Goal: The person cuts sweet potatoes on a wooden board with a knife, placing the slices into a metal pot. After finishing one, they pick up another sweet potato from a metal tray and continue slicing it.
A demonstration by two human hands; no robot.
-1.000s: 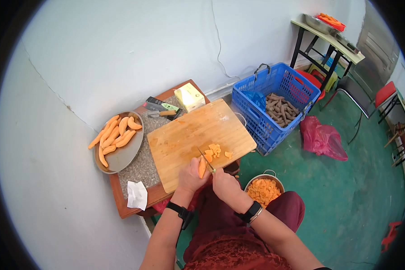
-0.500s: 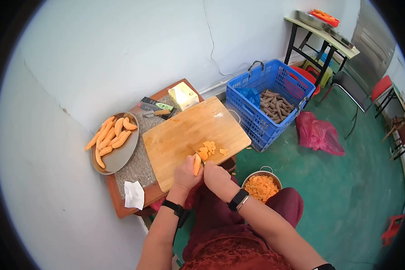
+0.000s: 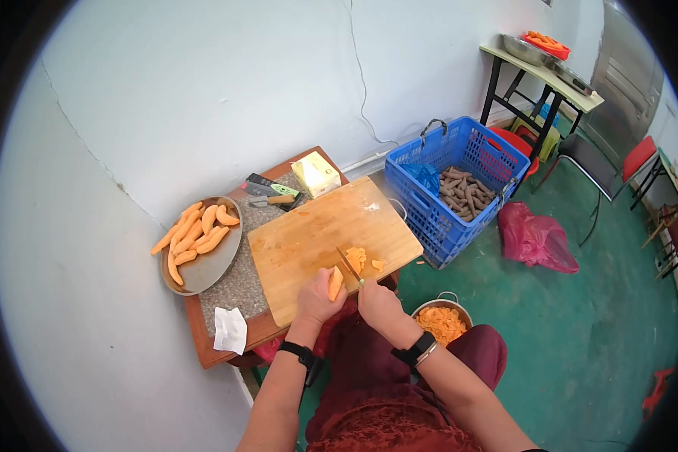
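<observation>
My left hand (image 3: 318, 300) is closed around a peeled orange sweet potato (image 3: 335, 283) at the near edge of the wooden cutting board (image 3: 297, 241). In my right hand (image 3: 382, 304) is a knife (image 3: 349, 264), its handle in my fist and its blade pointing up and left over the board, just right of the sweet potato. Cut orange chunks (image 3: 355, 259) lie beside the blade, and a separate chunk (image 3: 379, 265) sits further right. Below the board, by my knee, a metal pot (image 3: 468, 317) holds many cut pieces.
Left of the board, a metal tray (image 3: 217, 273) carries several peeled sweet potatoes. A peeler (image 3: 273, 200), a tissue pack (image 3: 316, 173) and a crumpled tissue (image 3: 230, 330) lie on the small table. A blue crate (image 3: 422, 218) of unpeeled sweet potatoes and a pink bag (image 3: 535, 237) stand right.
My right hand has drawn away from my left, and the knife blade now shows clear of the sweet potato. The whole view has shifted slightly.
</observation>
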